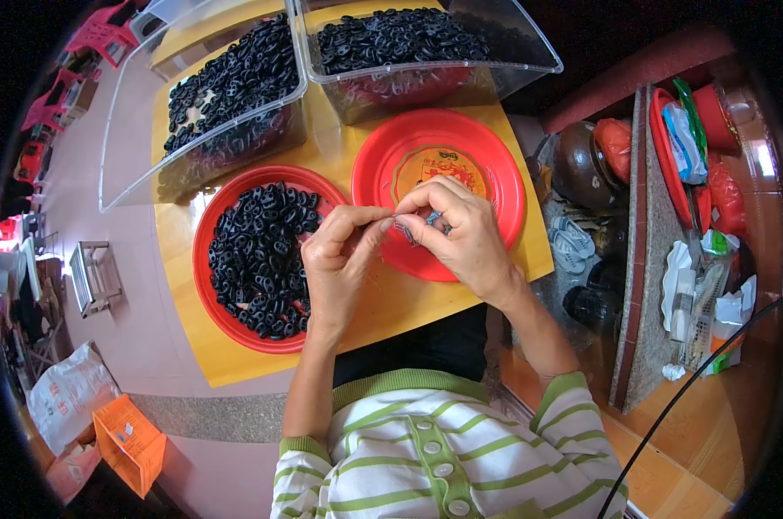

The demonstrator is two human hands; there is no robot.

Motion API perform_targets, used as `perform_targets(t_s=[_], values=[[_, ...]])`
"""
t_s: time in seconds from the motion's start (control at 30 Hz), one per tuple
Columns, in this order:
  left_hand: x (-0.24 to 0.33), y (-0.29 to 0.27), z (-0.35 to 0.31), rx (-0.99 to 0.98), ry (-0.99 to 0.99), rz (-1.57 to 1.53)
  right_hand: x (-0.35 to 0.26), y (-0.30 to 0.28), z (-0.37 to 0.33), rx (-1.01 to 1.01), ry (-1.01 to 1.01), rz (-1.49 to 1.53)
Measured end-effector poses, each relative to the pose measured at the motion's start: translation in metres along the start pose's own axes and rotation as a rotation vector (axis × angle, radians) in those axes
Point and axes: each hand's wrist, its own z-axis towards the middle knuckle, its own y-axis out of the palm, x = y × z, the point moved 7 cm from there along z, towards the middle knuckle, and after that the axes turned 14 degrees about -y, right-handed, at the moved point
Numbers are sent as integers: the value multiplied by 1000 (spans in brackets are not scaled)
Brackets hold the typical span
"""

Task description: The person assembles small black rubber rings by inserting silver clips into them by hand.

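Over the near edge of a red plate (374,164) with a gold printed middle, my two hands meet at the fingertips. My left hand (335,255) is pinched closed; whatever sits between its thumb and forefinger is too small to make out. Curled opposite it, my right hand (465,238) holds a few small grey pieces (409,232) under its fingers, their kind unclear. Left of my left hand, a second red plate (203,259) carries a heap of small black oval pieces with holes (257,246).
Two clear plastic bins, one at left (184,186) and one at right (400,108), hold more black pieces at the yellow table's (391,307) far side. A metal stool (93,277) and an orange box (129,441) stand left. At right are a brown jar (582,164) and a stone ledge (647,285).
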Motion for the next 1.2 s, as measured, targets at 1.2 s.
perform_targets(t_s=[1.2], values=[[-27, 26, -5, -218, -440, -466, -1, 4, -9, 87, -112, -63]])
